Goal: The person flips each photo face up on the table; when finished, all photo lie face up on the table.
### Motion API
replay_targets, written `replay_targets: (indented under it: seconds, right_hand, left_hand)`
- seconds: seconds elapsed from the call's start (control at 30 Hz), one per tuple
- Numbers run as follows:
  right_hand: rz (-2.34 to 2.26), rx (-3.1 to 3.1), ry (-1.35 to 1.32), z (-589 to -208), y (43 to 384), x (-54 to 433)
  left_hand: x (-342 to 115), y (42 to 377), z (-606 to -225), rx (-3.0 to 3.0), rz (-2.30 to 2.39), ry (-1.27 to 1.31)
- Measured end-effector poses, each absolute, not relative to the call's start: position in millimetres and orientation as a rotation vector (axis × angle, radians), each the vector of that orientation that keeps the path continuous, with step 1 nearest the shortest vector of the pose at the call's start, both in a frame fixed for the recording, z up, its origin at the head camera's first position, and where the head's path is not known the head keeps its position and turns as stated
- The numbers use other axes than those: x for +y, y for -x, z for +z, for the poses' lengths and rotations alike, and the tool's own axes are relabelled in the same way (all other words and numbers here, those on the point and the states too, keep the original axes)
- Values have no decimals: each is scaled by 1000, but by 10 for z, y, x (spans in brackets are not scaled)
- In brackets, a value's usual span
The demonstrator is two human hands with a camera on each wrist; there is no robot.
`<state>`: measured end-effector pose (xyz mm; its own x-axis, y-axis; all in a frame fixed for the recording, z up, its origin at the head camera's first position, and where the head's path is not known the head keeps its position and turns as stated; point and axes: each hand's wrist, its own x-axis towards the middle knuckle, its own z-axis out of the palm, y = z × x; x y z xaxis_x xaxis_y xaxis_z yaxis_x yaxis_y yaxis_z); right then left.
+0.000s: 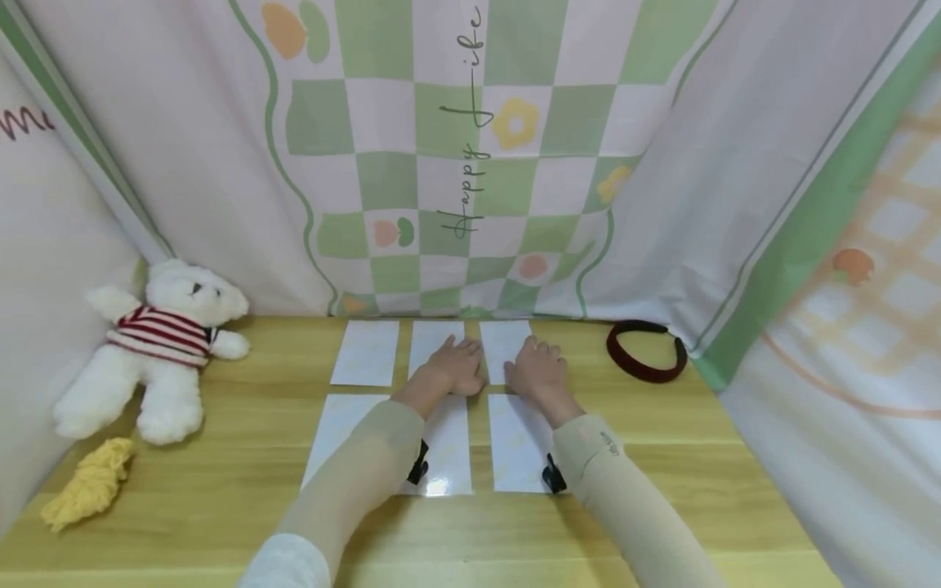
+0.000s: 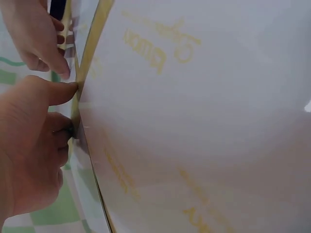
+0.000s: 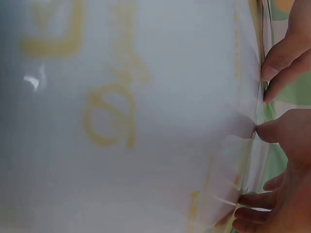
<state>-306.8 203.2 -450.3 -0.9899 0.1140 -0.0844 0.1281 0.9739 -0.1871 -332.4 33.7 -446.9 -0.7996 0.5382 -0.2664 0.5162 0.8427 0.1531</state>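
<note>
Several white sheets with faint yellow print lie in two rows on the wooden table. My left hand (image 1: 457, 367) rests over the right part of the back middle sheet (image 1: 428, 333), fingers spread and relaxed. At the back right sheet (image 1: 502, 333), my right hand (image 1: 538, 367) touches its right side, with the fingers loosely bent. The left wrist view shows the left thumb (image 2: 63, 92) at a sheet edge. In the right wrist view, the right thumb and extended fingertips (image 3: 250, 200) meet the sheet's edge. The front right sheet (image 1: 515, 457) lies partly under the right sleeve.
A white teddy bear (image 1: 172, 335) in a striped sweater sits at the left, with a yellow yarn bundle (image 1: 90, 483) before it. A dark red headband (image 1: 625, 359) lies at the back right. A checked curtain (image 1: 448, 180) hangs behind the table (image 1: 243, 506).
</note>
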Motion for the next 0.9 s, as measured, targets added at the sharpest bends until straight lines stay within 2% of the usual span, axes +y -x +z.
replay_targets:
  seconds: [0.63,0.9]
  right_hand:
    - [-400,3012,-287,-4502,3075,2009]
    - [-768,2840,-330,-4426,3157,2037]
  left_hand:
    - [459,3309,-4512,2736,116,-764]
    - [461,3293,-4502,2748,157,-743]
